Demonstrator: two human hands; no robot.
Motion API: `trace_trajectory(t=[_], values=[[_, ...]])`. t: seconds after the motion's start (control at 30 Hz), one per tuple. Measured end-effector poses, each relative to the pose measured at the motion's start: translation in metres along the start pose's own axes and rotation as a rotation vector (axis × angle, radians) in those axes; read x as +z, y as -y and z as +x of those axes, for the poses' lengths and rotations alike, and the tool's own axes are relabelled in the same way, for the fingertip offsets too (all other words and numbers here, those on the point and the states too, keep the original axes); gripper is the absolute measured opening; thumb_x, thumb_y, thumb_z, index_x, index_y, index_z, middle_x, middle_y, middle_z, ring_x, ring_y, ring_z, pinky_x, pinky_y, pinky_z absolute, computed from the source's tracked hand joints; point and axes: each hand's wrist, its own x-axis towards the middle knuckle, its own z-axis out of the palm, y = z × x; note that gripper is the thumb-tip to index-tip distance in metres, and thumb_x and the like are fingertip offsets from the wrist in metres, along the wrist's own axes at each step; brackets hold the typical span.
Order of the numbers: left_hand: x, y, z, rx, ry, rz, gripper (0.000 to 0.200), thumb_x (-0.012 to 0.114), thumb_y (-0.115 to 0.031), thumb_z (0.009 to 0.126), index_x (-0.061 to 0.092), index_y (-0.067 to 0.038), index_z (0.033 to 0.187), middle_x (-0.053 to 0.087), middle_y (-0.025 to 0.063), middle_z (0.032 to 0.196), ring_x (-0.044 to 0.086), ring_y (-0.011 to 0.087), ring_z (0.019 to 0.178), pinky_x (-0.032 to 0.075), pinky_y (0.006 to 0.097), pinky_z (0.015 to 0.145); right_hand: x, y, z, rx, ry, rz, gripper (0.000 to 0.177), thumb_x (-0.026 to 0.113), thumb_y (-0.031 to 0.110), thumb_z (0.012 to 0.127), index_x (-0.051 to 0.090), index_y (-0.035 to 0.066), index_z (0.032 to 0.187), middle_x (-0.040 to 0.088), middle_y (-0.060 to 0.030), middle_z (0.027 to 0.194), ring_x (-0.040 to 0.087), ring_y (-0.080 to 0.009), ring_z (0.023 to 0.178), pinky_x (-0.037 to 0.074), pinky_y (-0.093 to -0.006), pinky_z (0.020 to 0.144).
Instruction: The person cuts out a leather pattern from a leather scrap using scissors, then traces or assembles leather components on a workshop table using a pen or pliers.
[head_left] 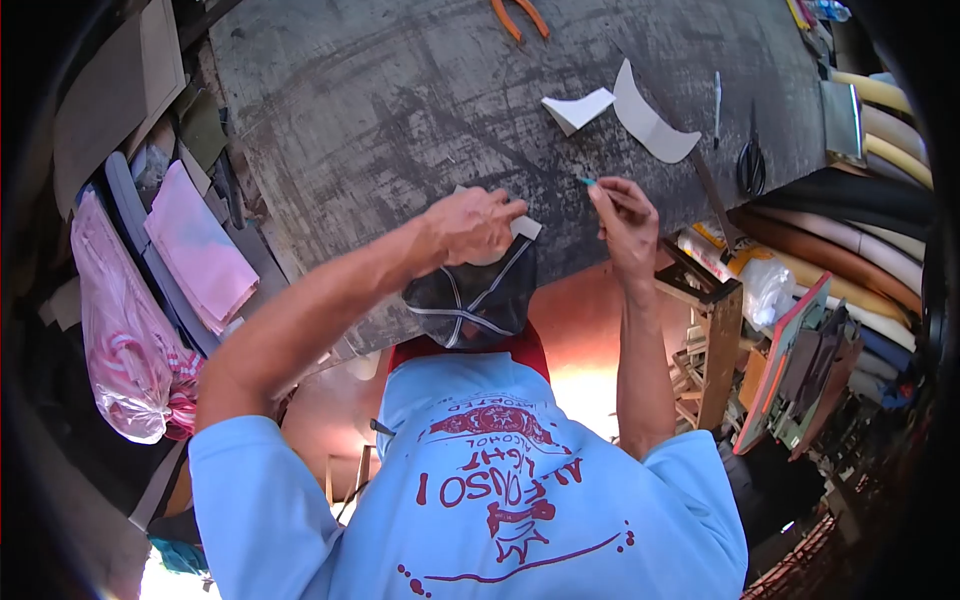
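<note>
We see orange handles on the dark table, with a slim white pen and black scissors to the right. On our left, a plastic bag of pink things lies near pink sheets; on our right, stacked rolls.

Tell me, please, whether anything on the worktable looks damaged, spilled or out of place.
Nothing looks spilled or clearly out of place. The worktable does look worn: pale scuffs and streaks cover its dark top, probably from use. The pliers lie at the far edge, apart from the hands, which seems harmless.
</note>
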Motion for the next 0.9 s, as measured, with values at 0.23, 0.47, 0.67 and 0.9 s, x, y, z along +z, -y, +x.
trace_trajectory(t=[0.23,0.47,0.67,0.9], values=[[0.005,0.025,0.008,-0.085,0.004,-0.713,0.023,0.044,-0.025,0.085,0.052,-0.004,0.087,0.055,0.0171,0.081,0.059,0.0378,0.082,0.051,0.0422,0.07,0.018,-0.029,-0.018,-0.492,-0.307,-0.132,0.02,0.063,0.018,0.094,0.069,0.003,0.106,0.062,-0.0081,0.085,0.061,-0.016,0.063,0.05,-0.027,0.059],[0.005,0.044,0.021,0.291,-0.09,-0.336,0.009,0.065,-0.008,0.071,0.07,-0.004,0.077,0.066,0.0114,0.084,0.067,0.0323,0.084,0.056,0.0394,0.067,0.091,-0.018,-0.131,-0.22,-0.075,0.282,0.013,0.059,0.003,0.093,0.064,-0.005,0.102,0.067,-0.0111,0.091,0.068,-0.0147,0.078,0.055,-0.0261,0.068],[0.0,0.051,0.032,0.355,0.034,-0.247,0.013,0.065,-0.012,0.074,0.071,-0.003,0.081,0.069,0.0164,0.078,0.068,0.0363,0.076,0.057,0.0406,0.065,0.145,-0.016,-0.112,-0.208,-0.143,0.216,0.021,0.055,0.009,0.096,0.063,-0.007,0.107,0.069,-0.0186,0.091,0.07,-0.0229,0.081,0.054,-0.0326,0.072],[-0.016,0.05,0.04,0.365,0.197,-0.208,0.017,0.071,-0.012,0.072,0.07,-0.001,0.085,0.068,0.0162,0.084,0.066,0.0356,0.087,0.055,0.0431,0.076,0.161,-0.001,-0.104,-0.326,-0.232,0.106,0.022,0.053,0.01,0.096,0.06,-0.006,0.109,0.068,-0.0231,0.095,0.068,-0.0391,0.088,0.053,-0.0387,0.075]])
